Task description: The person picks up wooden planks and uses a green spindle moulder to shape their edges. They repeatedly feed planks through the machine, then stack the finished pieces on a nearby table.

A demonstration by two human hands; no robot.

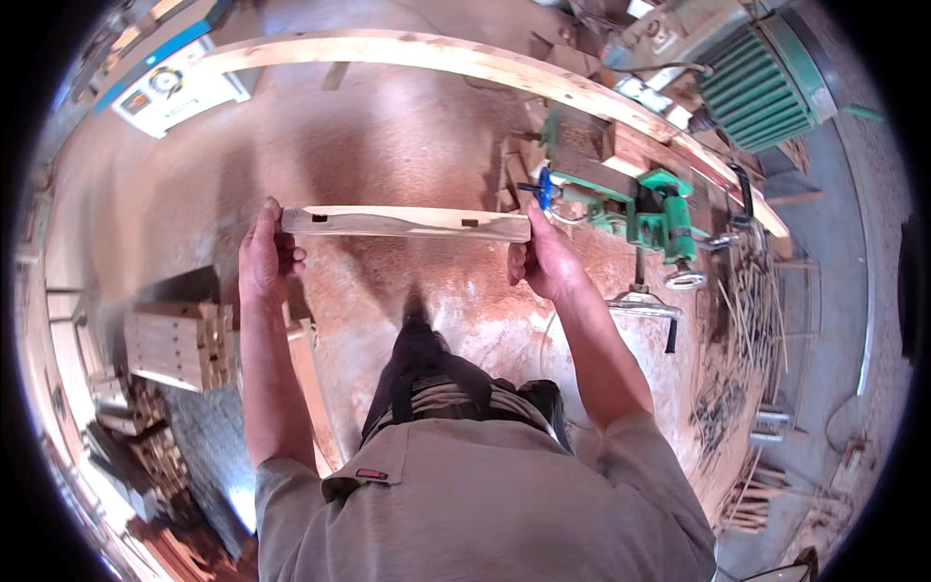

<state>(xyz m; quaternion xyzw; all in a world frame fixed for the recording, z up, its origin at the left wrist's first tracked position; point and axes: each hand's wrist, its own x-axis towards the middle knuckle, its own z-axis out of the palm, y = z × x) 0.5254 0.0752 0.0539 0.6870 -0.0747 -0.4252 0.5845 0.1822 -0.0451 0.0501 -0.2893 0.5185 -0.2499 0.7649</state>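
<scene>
A pale wooden rail (402, 222) with two dark rectangular mortises is held level in front of me, well above the floor. My left hand (267, 254) grips its left end, the thumb up along the end and the other fingers curled below. At the opposite end my right hand (545, 254) closes on the wood in the same way. One wavy lengthwise line runs along the rail's face between the two slots. Just beyond my right hand is a blue handle (544, 187) on a green machine (640, 209).
A green ribbed motor (761, 87) tops the machine at the right. A long timber beam (436, 53) crosses the far side. A white and blue cabinet (175, 87) stands far left. Slotted wooden pieces (175, 341) are stacked at the left. Sticks (758, 301) lie right.
</scene>
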